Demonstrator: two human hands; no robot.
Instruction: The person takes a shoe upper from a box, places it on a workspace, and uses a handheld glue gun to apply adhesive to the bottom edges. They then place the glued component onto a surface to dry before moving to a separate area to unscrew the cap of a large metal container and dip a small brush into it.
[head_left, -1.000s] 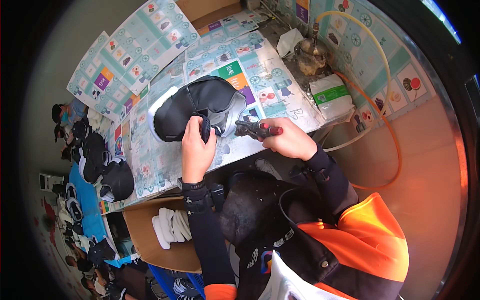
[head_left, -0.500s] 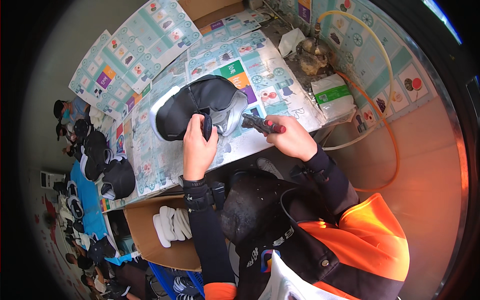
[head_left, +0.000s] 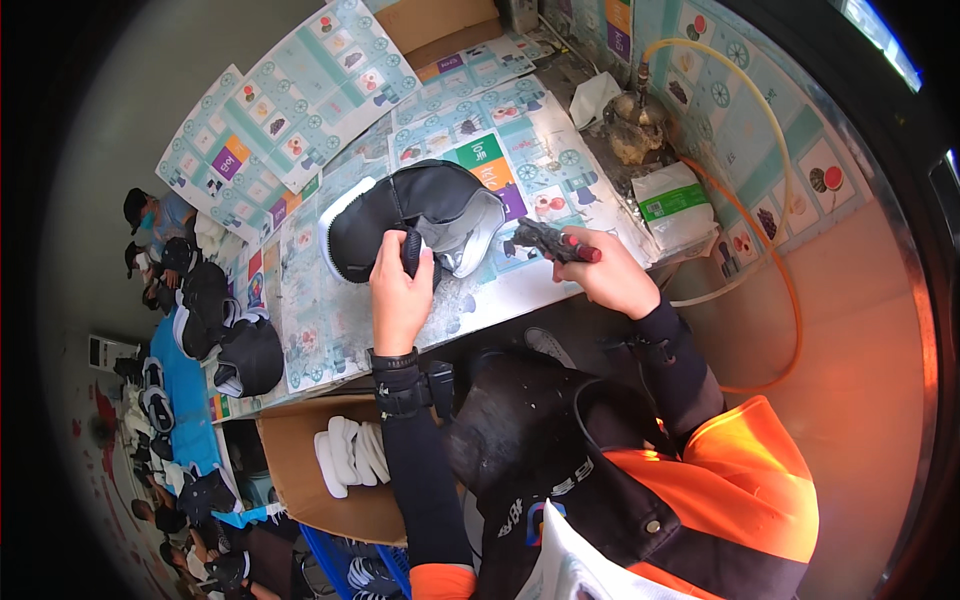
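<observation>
A black shoe upper [head_left: 375, 235] with a white sole edge and grey lining lies on its side on the paper-covered table. My left hand [head_left: 402, 305] is closed on the near rim of this shoe, thumb and fingers pinching a black padded part. To the right of the shoe, my right hand [head_left: 615, 275] grips a dark, grime-crusted hand tool [head_left: 548, 240] with red ends. Its tip points left towards the shoe opening and stays apart from it. The exact kind of tool cannot be made out.
More black shoes [head_left: 250, 355] stand at the table's left end. Below the table edge, a cardboard box [head_left: 300, 470] holds white pieces. A green-and-white packet [head_left: 675, 205], a crusted container [head_left: 635, 128] and yellow and orange hoses [head_left: 790, 310] are at right. Other people sit far left.
The whole view has shifted slightly. My right hand and the tool have drawn a little to the right, away from the shoe. My left hand keeps its hold.
</observation>
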